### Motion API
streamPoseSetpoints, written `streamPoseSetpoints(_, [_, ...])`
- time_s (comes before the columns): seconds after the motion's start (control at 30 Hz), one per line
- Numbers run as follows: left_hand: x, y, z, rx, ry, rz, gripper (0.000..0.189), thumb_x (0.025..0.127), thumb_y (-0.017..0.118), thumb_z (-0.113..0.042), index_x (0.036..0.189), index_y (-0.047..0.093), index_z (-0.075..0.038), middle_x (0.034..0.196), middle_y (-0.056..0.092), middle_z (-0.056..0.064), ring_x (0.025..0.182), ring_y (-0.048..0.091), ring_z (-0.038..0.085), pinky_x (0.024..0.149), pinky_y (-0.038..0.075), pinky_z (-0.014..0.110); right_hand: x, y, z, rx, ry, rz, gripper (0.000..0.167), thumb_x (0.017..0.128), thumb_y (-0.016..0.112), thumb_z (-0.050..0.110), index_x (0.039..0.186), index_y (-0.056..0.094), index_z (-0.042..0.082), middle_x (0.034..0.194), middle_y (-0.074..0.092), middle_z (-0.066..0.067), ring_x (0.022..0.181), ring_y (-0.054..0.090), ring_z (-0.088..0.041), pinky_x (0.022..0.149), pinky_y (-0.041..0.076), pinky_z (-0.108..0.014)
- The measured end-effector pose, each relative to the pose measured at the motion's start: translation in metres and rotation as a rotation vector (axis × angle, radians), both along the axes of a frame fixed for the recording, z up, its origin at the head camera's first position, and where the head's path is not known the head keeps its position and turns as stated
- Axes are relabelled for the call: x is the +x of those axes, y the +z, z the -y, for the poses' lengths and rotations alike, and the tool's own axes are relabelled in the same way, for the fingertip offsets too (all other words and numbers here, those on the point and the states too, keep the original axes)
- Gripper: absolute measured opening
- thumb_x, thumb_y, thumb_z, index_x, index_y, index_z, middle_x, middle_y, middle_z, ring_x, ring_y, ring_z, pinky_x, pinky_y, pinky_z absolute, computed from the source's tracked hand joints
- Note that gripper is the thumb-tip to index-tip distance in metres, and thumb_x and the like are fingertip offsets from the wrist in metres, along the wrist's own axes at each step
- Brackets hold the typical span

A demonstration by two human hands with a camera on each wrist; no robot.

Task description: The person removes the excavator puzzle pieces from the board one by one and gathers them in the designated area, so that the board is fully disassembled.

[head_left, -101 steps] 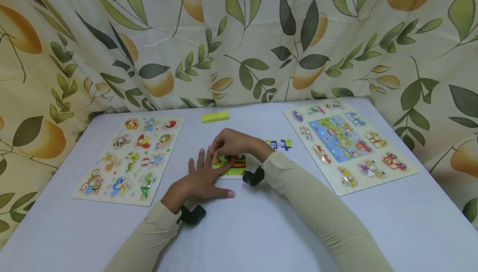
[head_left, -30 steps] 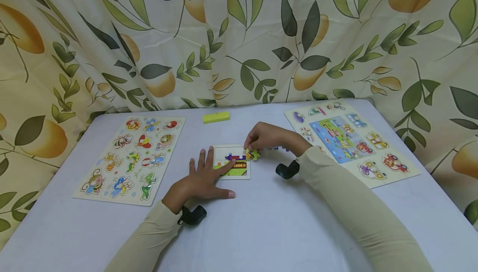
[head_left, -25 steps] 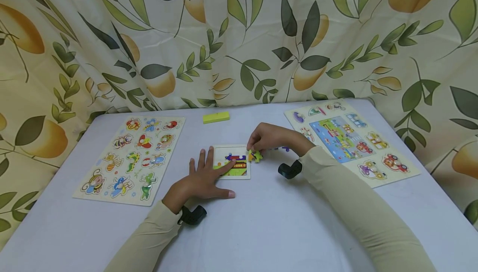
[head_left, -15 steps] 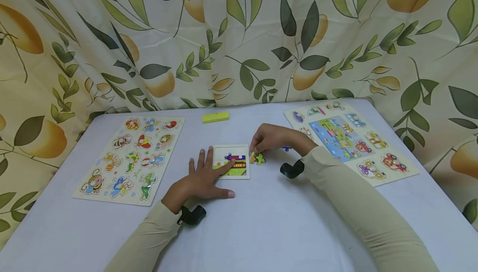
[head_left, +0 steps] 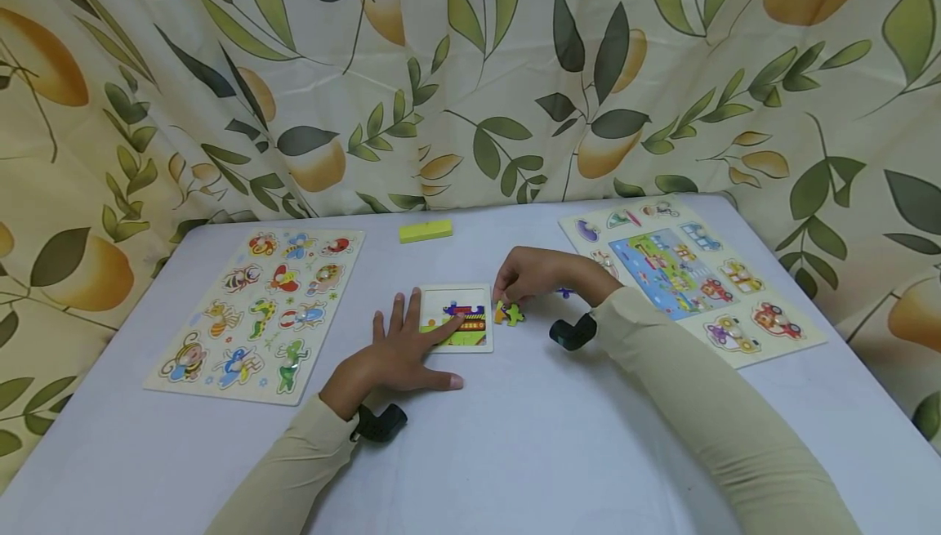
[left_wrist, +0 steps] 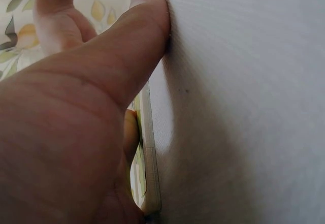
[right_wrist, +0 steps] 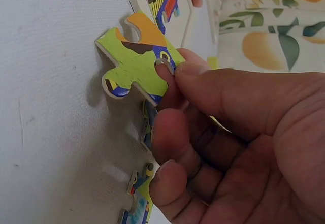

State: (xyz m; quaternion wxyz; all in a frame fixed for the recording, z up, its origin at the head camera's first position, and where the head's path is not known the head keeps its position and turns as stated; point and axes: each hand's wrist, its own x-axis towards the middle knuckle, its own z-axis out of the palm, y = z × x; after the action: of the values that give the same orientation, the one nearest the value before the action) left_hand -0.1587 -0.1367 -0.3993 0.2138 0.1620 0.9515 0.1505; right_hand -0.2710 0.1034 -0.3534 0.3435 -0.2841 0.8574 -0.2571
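Note:
With straight, spread fingers, my left hand (head_left: pixel 397 359) rests on a small puzzle tray (head_left: pixel 444 293), its thumb on the tablecloth. A red-and-yellow vehicle picture fills the tray's lower part, while the upper part is bare white. Just right of the tray, my right hand (head_left: pixel 535 272) pinches a jigsaw piece (right_wrist: pixel 134 61) between thumb and fingers. That piece is lime green with orange and blue patches, and it is tilted in the right wrist view. Other jigsaw pieces (right_wrist: pixel 139 198) lie beyond it on the cloth, mostly hidden by the right hand in the head view.
A peg puzzle board with insects (head_left: pixel 272 331) lies on the left. Another board with vehicles (head_left: pixel 672 274) lies on the right, partly under the right forearm. A yellow block (head_left: pixel 426 230) sits at the back, before a leaf-patterned curtain (head_left: pixel 470 69).
My right hand has gone from over the tray to its right side, carrying the jigsaw piece out. During the last half second it barely shifts. The left hand stays put.

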Motion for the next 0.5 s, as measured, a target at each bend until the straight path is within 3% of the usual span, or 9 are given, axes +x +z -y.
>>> streamPoseSetpoints(0.5, [-0.0004,-0.0002,0.0001,-0.008,-0.002,0.0,0.093,0.077,0.065,-0.07,0.153,0.021,-0.042,0.157,-0.022,0.02,0.14,-0.025,0.042,0.105,-0.012,0.066,-0.0006,-0.0054,-0.0003,0.017,0.002,-0.051,0.017,0.092,0.06,0.001,0.098,0.075,0.007,0.085,0.066,-0.001,0.071,0.053,-0.015,0.065,0.042,-0.026])
